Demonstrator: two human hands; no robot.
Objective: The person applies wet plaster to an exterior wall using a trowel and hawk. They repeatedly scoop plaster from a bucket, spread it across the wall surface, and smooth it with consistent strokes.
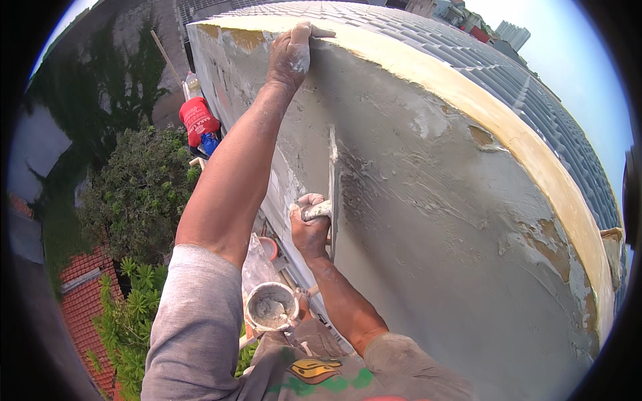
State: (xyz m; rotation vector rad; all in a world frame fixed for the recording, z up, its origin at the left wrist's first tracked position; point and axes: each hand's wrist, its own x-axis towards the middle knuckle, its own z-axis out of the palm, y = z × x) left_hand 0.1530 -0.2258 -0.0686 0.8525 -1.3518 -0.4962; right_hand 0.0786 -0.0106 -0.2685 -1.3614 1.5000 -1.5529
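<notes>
My left hand (291, 55), dusted with grey, is high on the wall, its fingers hooked over the pale yellow ledge (408, 65) at the top and one finger stretched along it. Lower down, my right hand (311, 224) is closed around the crusted handle of a plastering float (333, 177). The float's long blade shows edge-on, upright and against the grey wall (428, 234). Wet-looking mortar with ridges and smears covers the wall to the right of the blade. Whether the whole blade touches the surface, I cannot tell.
Below my arms stands a bucket (248, 309) with grey mortar in it. Farther along the wall is a person in a red shirt (198, 122). Grey roof tiles (495, 73) lie beyond the ledge. Far below on the left are trees (144, 194) and a red tiled roof (83, 301).
</notes>
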